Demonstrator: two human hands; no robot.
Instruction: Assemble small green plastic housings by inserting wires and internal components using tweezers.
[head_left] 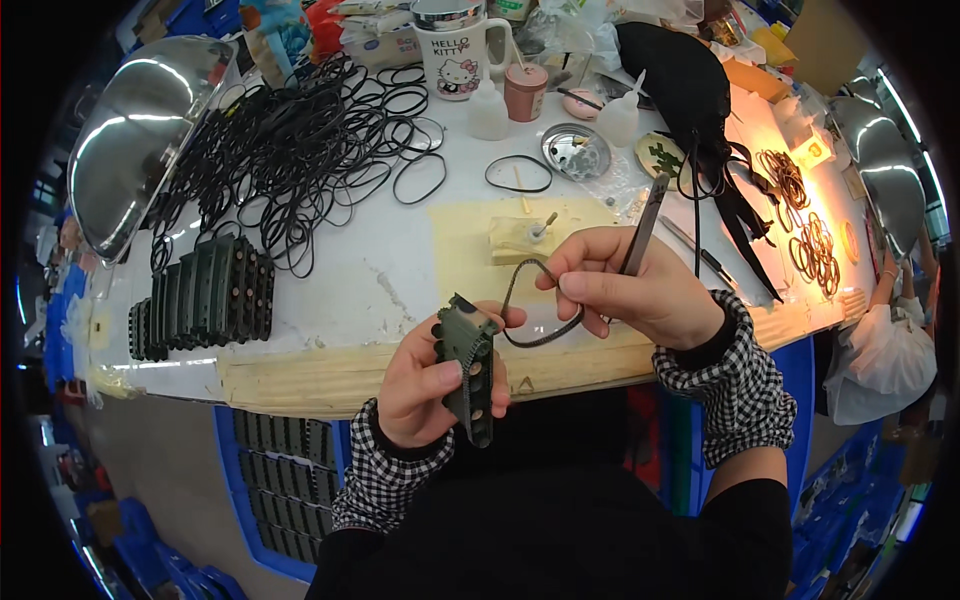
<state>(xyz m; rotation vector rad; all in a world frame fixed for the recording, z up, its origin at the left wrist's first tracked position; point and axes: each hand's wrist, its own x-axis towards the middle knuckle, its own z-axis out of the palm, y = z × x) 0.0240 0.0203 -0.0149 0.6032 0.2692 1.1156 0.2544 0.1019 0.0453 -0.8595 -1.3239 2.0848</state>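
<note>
My left hand is closed around a dark green toy tank hull piece, tilted, with round wheels along its side. Between the thumb and fingertips of my right hand is a thin black rubber track loop. Its free side hangs just right of the hull piece, near my left fingertips; whether it touches them is unclear. A pair of dark tweezers also rests in my right hand, pointing up and away from the hull. Both hands are above the table's near edge.
A tangled heap of black loops covers the back left. Several green hull pieces stand in a row at left. Beyond my hands are a yellow pad, squeeze bottles, a metal dish and a knife. A blue crate sits below.
</note>
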